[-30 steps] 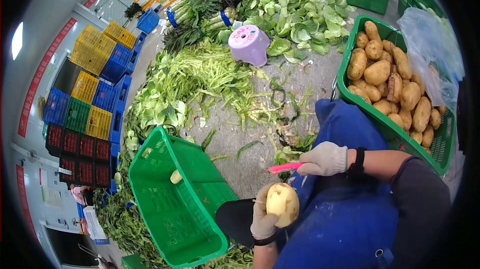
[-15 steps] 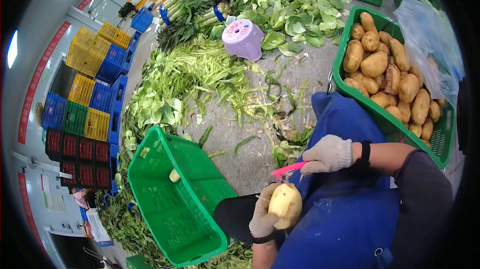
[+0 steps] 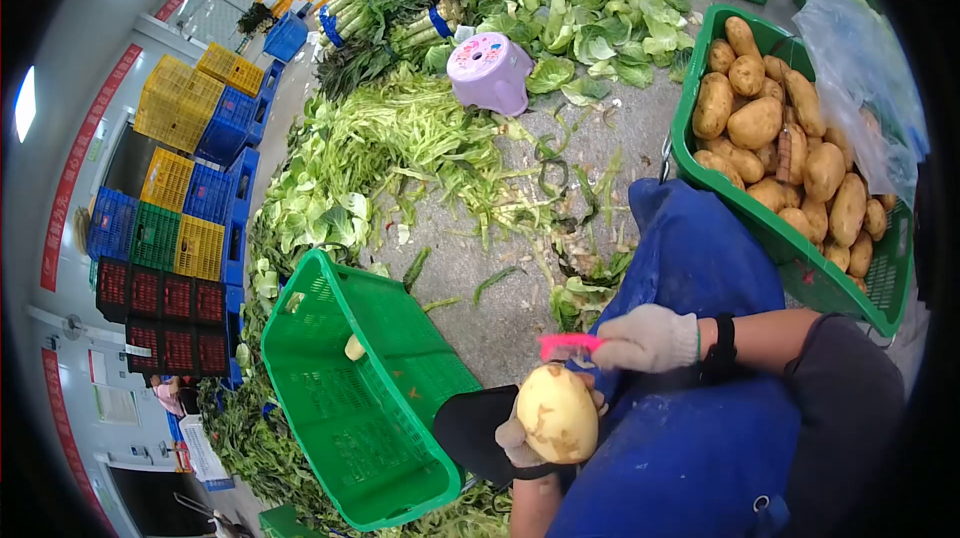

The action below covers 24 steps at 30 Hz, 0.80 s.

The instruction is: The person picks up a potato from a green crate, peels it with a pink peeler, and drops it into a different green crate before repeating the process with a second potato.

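My left hand (image 3: 517, 437), in a pale glove, is closed around a potato (image 3: 557, 412), mostly peeled with some brown skin patches left on it. My right hand (image 3: 648, 338), also gloved, grips a pink peeler (image 3: 572, 343), whose head is just above the potato's upper end. A blue apron (image 3: 690, 418) covers my lap beneath both hands. To the left stands a tilted green crate (image 3: 345, 438) with a pale peeled piece (image 3: 354, 347) inside. A second green crate (image 3: 690, 143) at the right is filled with unpeeled potatoes (image 3: 755, 124).
Leafy trimmings (image 3: 420, 143) and cabbage leaves (image 3: 590, 8) cover much of the floor. Among them sits a purple stool (image 3: 490, 73). A clear plastic bag (image 3: 865, 88) hangs over the potato crate. Stacked crates (image 3: 175, 198) line the far left.
The peeler has lifted slightly off the potato and moved a little left. My left hand has turned the potato, so more of its peeled face shows.
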Available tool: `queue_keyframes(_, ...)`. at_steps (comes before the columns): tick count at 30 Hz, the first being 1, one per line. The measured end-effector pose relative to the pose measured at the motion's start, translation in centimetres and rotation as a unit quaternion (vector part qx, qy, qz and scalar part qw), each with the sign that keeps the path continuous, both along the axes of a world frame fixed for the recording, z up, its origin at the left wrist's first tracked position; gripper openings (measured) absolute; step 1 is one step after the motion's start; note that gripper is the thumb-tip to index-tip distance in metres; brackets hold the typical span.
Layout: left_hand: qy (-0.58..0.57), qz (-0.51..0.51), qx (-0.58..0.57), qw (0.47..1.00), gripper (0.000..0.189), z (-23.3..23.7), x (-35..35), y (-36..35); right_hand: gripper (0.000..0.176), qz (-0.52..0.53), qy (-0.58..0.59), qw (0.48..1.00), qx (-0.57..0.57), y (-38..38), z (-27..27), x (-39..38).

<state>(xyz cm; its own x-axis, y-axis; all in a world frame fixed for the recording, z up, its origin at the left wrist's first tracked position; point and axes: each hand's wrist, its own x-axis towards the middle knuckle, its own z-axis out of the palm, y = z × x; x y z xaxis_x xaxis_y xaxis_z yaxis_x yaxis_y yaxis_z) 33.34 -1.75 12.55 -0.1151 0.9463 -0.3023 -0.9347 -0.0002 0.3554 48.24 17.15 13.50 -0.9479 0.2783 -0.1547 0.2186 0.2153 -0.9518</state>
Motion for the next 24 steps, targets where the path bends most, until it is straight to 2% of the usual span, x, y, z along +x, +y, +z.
queue_keyframes(1, -0.047, -0.015, 0.027, 0.998, 0.097, -0.1, 0.0, -0.1, 0.034, -0.027, -0.016, 0.999, -0.019, 0.3, -0.3, -0.1)
queue_keyframes(3, -0.069, -0.028, 0.024, 0.997, 0.100, -0.5, 0.0, -0.4, 0.034, -0.021, 0.000, 0.999, -0.028, 0.0, 1.0, 0.1)
queue_keyframes(5, -0.094, -0.015, 0.049, 0.994, 0.096, -0.7, 0.4, -0.5, 0.036, 0.068, 0.075, 0.993, 0.057, -0.9, 2.0, 0.0)
queue_keyframes(6, -0.109, -0.017, 0.032, 0.993, 0.097, -0.7, 0.6, -0.7, 0.037, 0.030, 0.049, 0.998, 0.010, -1.1, 0.3, -0.1)
queue_keyframes(7, -0.109, -0.019, 0.035, 0.993, 0.097, -1.0, 0.6, -0.7, 0.036, 0.017, -0.016, 0.999, 0.046, -0.2, -0.1, -0.5)
queue_keyframes(10, -0.114, -0.042, 0.046, 0.991, 0.092, -0.8, 0.5, -0.2, 0.038, -0.008, 0.005, 1.000, 0.027, 0.0, -0.4, 0.0)
queue_keyframes(12, -0.123, -0.030, 0.036, 0.991, 0.089, -0.8, 0.8, -0.8, 0.038, 0.057, 0.111, 0.992, 0.036, -0.9, 1.6, 0.3)
queue_keyframes(13, -0.127, -0.024, 0.038, 0.991, 0.086, -0.9, 0.7, -0.6, 0.038, 0.055, 0.112, 0.991, 0.038, -0.8, 0.9, 0.2)
queue_keyframes(15, -0.131, -0.042, 0.044, 0.990, 0.090, -1.5, 0.5, 0.0, 0.035, -0.007, -0.020, 0.999, 0.043, -0.5, -1.8, -0.4)
queue_keyframes(17, -0.125, -0.036, 0.098, 0.987, 0.093, -1.1, 0.6, 0.3, 0.035, -0.013, -0.001, 1.000, 0.024, -0.3, -2.3, -0.2)
queue_keyframes(18, -0.062, -0.057, 0.044, 0.995, 0.104, -1.1, 0.3, -0.1, 0.033, -0.012, 0.041, 0.999, -0.004, -0.5, -1.1, 0.1)
queue_keyframes(19, -0.064, -0.051, 0.039, 0.996, 0.104, -1.0, 0.5, -0.6, 0.031, -0.012, 0.082, 0.996, -0.038, -1.0, 0.0, 0.4)
queue_keyframes(20, -0.049, -0.043, 0.010, 0.998, 0.104, -0.9, 0.4, -0.7, 0.040, 0.055, 0.067, 0.996, 0.031, -1.0, 1.3, 0.1)
queue_keyframes(21, -0.031, -0.038, -0.014, 0.999, 0.105, -0.9, 0.3, -0.3, 0.040, 0.055, 0.068, 0.996, 0.034, -0.8, 0.7, -0.1)
queue_keyframes(22, -0.093, -0.036, 0.029, 0.995, 0.105, -1.2, 0.2, 0.2, 0.039, 0.027, 0.017, 0.999, 0.030, -0.5, -0.7, -0.5)
queue_keyframes(24, -0.060, -0.042, 0.025, 0.997, 0.105, -0.8, 0.5, 0.5, 0.035, -0.024, -0.054, 0.997, 0.049, 0.4, -2.0, -1.1)
